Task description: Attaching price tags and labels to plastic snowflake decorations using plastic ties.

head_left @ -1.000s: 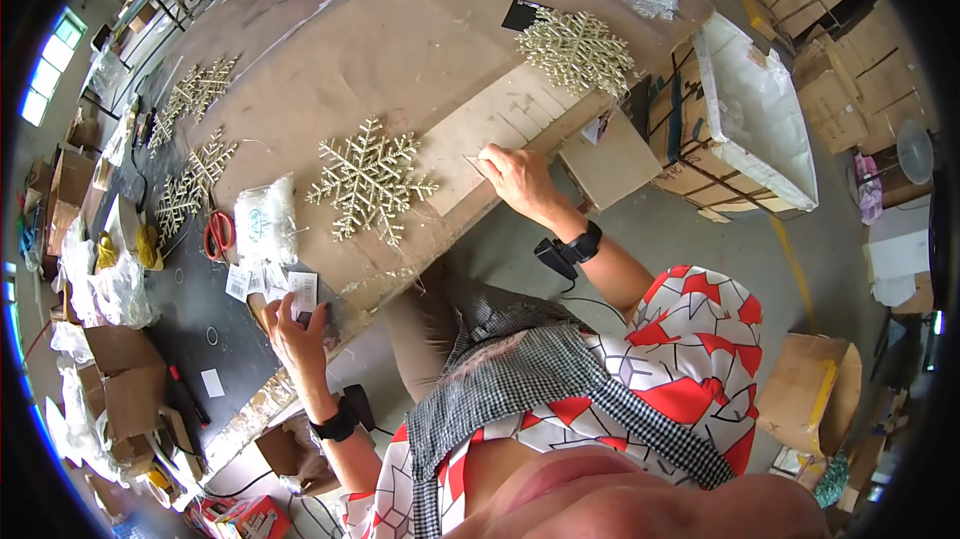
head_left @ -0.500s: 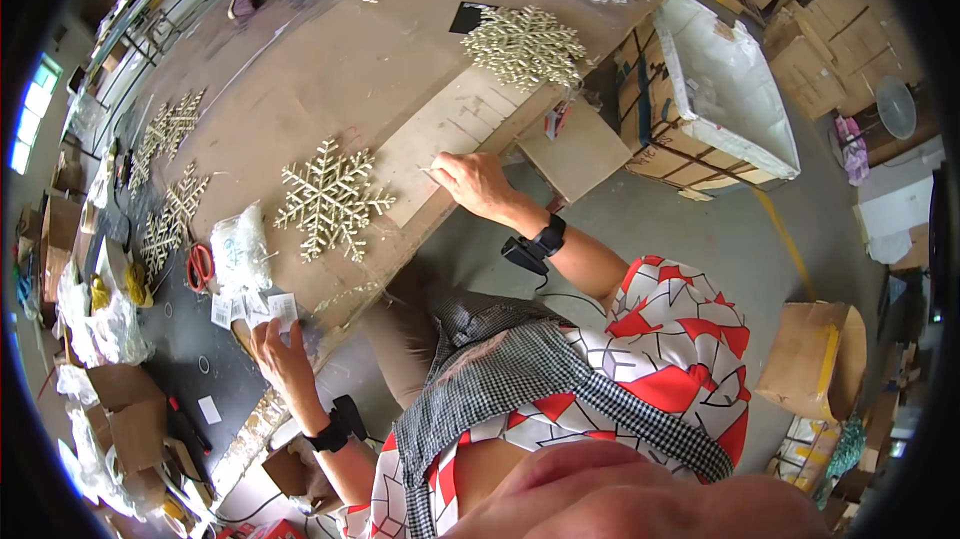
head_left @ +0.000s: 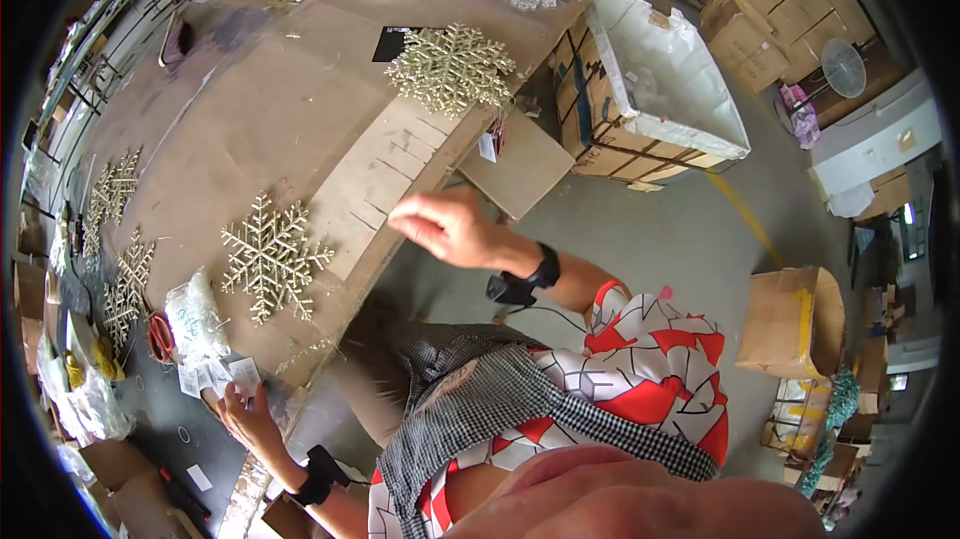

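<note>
My left hand (head_left: 248,421) is at the near left table edge, thumb and fingers apart. Its fingertips are at a small white paper tag (head_left: 243,371), one of several beside a clear plastic bag of small pieces (head_left: 196,319). Over the table's front edge, my right hand (head_left: 450,227) is closed with curled fingers; whatever they hold is hidden. Between the hands lies a gold glitter snowflake (head_left: 268,257), flat on the table. Beyond my right hand, a pile of gold snowflakes (head_left: 450,69) rests at the end of a pale board strip (head_left: 378,179) with dark marks.
Red-handled scissors (head_left: 160,337) lie left of the plastic bag. More gold snowflakes (head_left: 128,284) are at the far left. A large lined carton (head_left: 665,89) stands right of the table, near a brown box (head_left: 525,164). Another open carton (head_left: 790,324) sits on the floor.
The view has shifted, so the table appears farther left and lower. My right hand has turned and drawn back slightly toward the table edge. My left hand stays by the paper tags.
</note>
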A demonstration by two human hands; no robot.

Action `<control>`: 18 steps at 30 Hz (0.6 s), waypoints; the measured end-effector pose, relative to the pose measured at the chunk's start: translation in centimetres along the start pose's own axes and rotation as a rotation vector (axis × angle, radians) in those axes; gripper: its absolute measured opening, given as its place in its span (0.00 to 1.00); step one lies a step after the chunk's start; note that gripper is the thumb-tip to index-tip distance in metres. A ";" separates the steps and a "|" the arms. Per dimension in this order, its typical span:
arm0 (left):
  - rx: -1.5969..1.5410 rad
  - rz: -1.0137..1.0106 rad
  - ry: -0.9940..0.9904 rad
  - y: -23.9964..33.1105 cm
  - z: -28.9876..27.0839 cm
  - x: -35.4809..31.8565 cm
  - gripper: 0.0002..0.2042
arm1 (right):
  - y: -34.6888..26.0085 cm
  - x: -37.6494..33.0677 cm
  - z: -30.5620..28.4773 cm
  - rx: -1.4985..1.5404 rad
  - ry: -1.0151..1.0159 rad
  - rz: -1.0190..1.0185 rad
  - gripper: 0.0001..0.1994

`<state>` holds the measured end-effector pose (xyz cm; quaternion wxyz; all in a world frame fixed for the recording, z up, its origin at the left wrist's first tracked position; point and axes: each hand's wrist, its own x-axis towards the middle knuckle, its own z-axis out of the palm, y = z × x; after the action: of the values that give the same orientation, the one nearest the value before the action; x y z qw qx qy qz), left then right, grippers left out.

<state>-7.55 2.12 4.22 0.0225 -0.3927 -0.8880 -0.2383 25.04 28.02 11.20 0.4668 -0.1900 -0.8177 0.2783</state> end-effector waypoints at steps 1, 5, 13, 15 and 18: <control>0.001 -0.006 0.003 -0.4 0.1 0.0 0.24 | 0.6 -0.8 1.1 0.042 -0.042 0.035 0.04; -0.019 -0.031 0.016 -0.5 0.2 0.1 0.26 | 1.0 -2.0 1.9 0.034 -0.069 0.116 0.03; 0.039 -0.064 0.029 -0.9 0.4 0.2 0.29 | 3.8 -4.3 1.5 0.028 -0.101 0.224 0.04; -0.004 -0.087 0.033 -0.3 0.1 0.4 0.29 | 3.8 -4.0 0.4 0.120 -0.065 0.313 0.06; -0.013 -0.141 -0.045 -0.8 0.5 0.8 0.28 | 5.7 -2.0 -3.3 0.329 -0.032 0.527 0.05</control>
<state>-8.60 2.39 3.58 -0.0171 -0.3345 -0.9122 -0.2361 29.17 32.22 7.60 0.3901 -0.3128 -0.6915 0.5213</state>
